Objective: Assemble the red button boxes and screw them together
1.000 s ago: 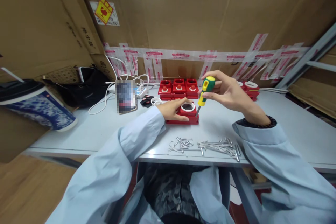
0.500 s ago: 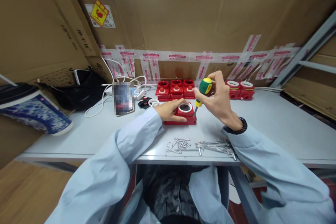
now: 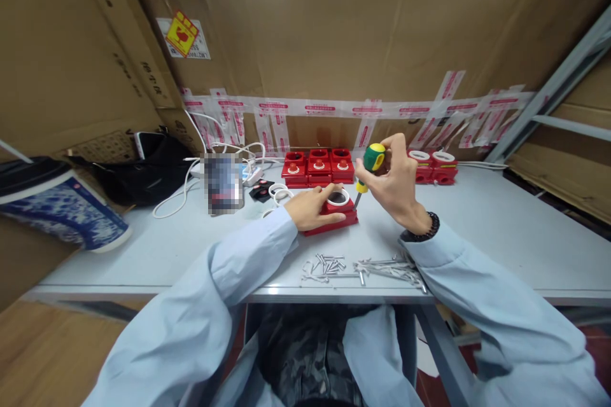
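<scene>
A red plastic block (image 3: 344, 217) with a white ring on top lies on the grey table (image 3: 477, 229), tilted a little. My left hand (image 3: 310, 206) grips its left side, fingers wrapped over the top. My right hand (image 3: 394, 181) is closed round a green and yellow screwdriver (image 3: 368, 165), held nearly upright. The tip of that tool touches the right corner of the block.
Loose screws and metal pins (image 3: 363, 267) lie near the front edge. Three red blocks (image 3: 319, 166) stand in a row behind, two more (image 3: 433, 166) to the right. White rings, a phone (image 3: 222, 181), white cables and a black bag (image 3: 143, 172) sit at the left. Cardboard walls surround the table.
My right hand has swung in from the right and turned so its back faces me, the screwdriver now more upright. The red block has tilted slightly under my left hand.
</scene>
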Demonstrator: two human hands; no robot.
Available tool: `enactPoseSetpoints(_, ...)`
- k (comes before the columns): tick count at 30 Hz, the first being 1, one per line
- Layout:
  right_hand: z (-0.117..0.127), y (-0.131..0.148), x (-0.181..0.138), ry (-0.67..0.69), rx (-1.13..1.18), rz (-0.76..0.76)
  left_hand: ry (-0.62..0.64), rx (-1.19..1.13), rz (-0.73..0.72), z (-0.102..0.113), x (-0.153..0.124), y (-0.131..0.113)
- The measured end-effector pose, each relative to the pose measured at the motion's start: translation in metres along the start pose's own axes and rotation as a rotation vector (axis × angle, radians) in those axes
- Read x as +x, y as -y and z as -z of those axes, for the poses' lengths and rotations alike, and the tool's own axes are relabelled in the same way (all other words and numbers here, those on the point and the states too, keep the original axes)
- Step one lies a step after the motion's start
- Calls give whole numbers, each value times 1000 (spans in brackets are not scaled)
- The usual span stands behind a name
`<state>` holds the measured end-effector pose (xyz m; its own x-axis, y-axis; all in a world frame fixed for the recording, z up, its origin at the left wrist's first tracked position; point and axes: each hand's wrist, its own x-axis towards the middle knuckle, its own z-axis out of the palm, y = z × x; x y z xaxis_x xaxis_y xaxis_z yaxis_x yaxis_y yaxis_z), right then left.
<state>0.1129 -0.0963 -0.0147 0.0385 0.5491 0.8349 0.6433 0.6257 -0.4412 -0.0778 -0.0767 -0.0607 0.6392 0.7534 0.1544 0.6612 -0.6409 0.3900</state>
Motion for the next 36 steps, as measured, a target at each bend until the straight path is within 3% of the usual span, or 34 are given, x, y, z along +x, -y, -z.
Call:
enactPoseSetpoints(8, 4, -33, 13, 9, 196, -71, 191, -220, -150, 26, -4, 17)
enactPoseSetpoints(17, 18, -17, 21, -92, 369, -47, 121, -276, -193, 31, 1, 29)
enactPoseSetpoints(21, 15, -8, 13, 171, 517, -239, 61, -303, -216, 24, 4, 34)
enactPoseSetpoints(25, 4, -1, -2, 390, 565, -257, 29, -305, -236, 20, 2, 36)
enactPoseSetpoints(36, 5, 7, -11, 598, 459, -195, 62, -349, -237, 9, 2, 45)
